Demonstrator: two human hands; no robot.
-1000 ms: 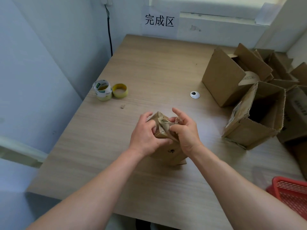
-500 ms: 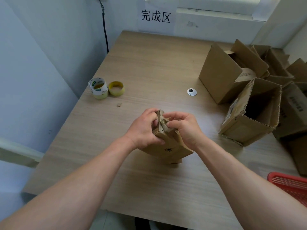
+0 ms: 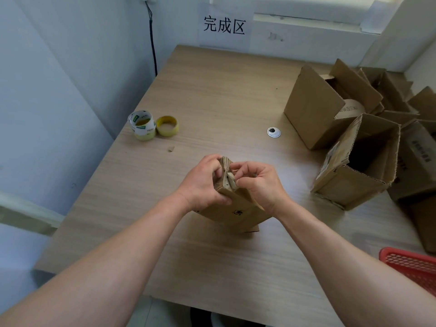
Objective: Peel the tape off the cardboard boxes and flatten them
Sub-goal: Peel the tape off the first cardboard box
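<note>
Spreading across most of the view, the wooden table [image 3: 224, 90] carries everything. Along its right side sits a heap of cardboard boxes [image 3: 313, 109], several with flaps open and none of them flat yet. A red basket [image 3: 415, 267] shows at the near right corner. Near the middle of the table, close to the person, stands the small box [image 3: 232, 211]. It is tilted, with its lower end on the table top and its upper end raised between the two hands. The left hand [image 3: 203, 187] grips that upper end, fingers curled over the top edge and thumb across the near face. The right hand [image 3: 262, 185] pinches a pale strip of tape [image 3: 230, 179] at the top seam, fingertips closed on its loose end. Two tape rolls [image 3: 142, 128] sit well apart from the box at the left edge, and a tiny cardboard scrap [image 3: 171, 149] lies near them.

The step in hand appears to be peeling that strip free. To do it well, I judge the left hand should clamp the flaps firmly so the box does not twist. The right hand should draw the tape back low along the seam, slowly, so it comes off whole rather than tearing or lifting the paper skin. If the end frays, a fresh pinch closer to the cardboard should help.
</note>
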